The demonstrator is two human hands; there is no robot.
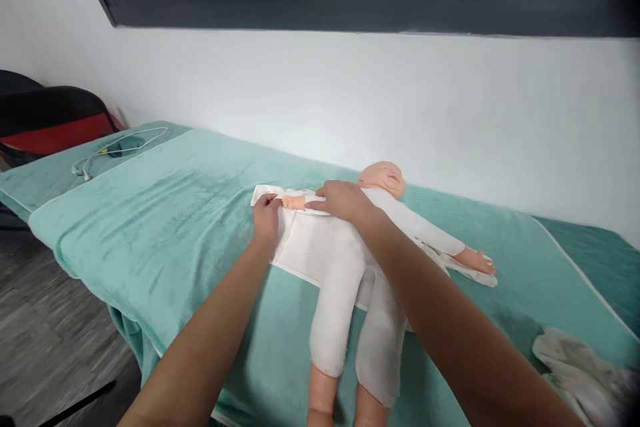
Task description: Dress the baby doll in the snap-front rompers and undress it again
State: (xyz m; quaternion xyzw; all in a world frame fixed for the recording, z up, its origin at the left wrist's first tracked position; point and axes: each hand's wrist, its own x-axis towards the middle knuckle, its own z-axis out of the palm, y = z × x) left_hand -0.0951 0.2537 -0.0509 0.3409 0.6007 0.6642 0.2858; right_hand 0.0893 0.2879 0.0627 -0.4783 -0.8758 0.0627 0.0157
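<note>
A baby doll (343,300) in a white long-sleeved suit lies on its back, its head away from me. Spread open beneath it is a white garment (305,247). My left hand (267,217) is closed in a pinch at the garment's sleeve end, close beside the doll's small hand (294,202). Across the doll's upper body reaches my right hand (345,199), its fingers closed around the white-sleeved arm on the left side. The doll's other arm (470,259) is stretched out to the right over the other sleeve. My right hand and forearm hide part of its chest.
A green cloth (175,213) covers the table, which stands against a white wall. At the far left lies a white cable (120,147), near black and red chairs (60,123). Crumpled white cloth (580,367) lies at the lower right.
</note>
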